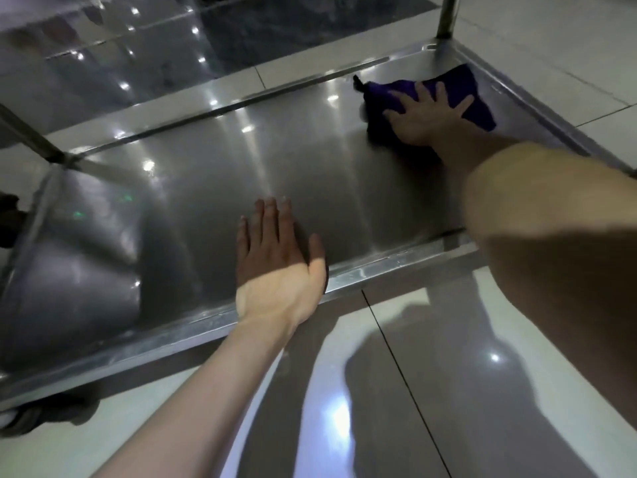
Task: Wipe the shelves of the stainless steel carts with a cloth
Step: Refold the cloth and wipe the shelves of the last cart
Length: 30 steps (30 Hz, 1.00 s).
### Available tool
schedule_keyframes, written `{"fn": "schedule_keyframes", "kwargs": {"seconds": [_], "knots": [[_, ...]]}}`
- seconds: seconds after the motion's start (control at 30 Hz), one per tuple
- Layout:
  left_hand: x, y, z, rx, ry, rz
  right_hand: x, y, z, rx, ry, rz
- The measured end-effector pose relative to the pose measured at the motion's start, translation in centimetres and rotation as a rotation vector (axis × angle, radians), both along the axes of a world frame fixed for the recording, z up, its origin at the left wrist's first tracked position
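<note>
The left hand [275, 260] lay palm down on the cart's bottom shelf [193, 188], just inside its near rim, with the fingers straight and close together and the forearm stretched out behind it. Toward the shelf's far right corner, the right hand [425, 117] pressed flat on the purple cloth [465, 86], fingers spread apart, arm reaching long.

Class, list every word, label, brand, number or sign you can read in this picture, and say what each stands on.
None. No readable text shows on the steel shelf, the purple cloth, the cart post or the floor tiles. The green specks on the shelf look like reflected lights, not characters.
</note>
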<state>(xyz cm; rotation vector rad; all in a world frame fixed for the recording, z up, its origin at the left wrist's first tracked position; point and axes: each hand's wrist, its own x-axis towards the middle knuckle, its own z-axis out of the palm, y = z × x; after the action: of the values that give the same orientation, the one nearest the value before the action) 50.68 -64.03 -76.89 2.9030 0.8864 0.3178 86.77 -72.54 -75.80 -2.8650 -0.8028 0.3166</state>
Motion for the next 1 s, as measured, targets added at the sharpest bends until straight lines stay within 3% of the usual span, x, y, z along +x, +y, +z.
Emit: {"fn": "schedule_keyframes", "kwargs": {"seconds": [0.13, 0.23, 0.4, 0.53, 0.6, 0.77, 0.87, 1.0], "knots": [[-0.1, -0.1, 0.1, 0.002, -0.083, 0.011, -5.9, 7.2, 0.1, 0.011, -0.008, 0.260], [-0.3, -0.4, 0.2, -0.007, -0.181, 0.040, -10.8, 8.0, -0.5, 0.044, -0.004, 0.448], [-1.0, -0.6, 0.9, -0.059, -0.436, 0.034, -16.1, 0.4, -1.5, 0.129, 0.011, 0.573], [-2.3, 0.0, 2.1, -0.261, -0.572, 0.077, -17.4, -6.0, -1.4, 0.150, -0.005, 0.538], [-4.0, 2.4, 2.3, -0.239, -0.528, 0.135, -17.5, -7.3, -1.3, 0.138, -0.017, 0.511], [-11.8, 10.6, 1.4, 0.063, -0.234, 0.246, -18.4, -6.3, -1.2, 0.057, -0.026, 0.432], [-12.9, 11.7, 0.6, 0.016, -0.142, 0.324, -20.8, -3.9, -0.9, 0.030, 0.002, 0.434], [-12.5, 12.1, 0.2, -0.017, -0.150, 0.287, -22.6, 0.5, -1.3, 0.057, -0.004, 0.586]]}}
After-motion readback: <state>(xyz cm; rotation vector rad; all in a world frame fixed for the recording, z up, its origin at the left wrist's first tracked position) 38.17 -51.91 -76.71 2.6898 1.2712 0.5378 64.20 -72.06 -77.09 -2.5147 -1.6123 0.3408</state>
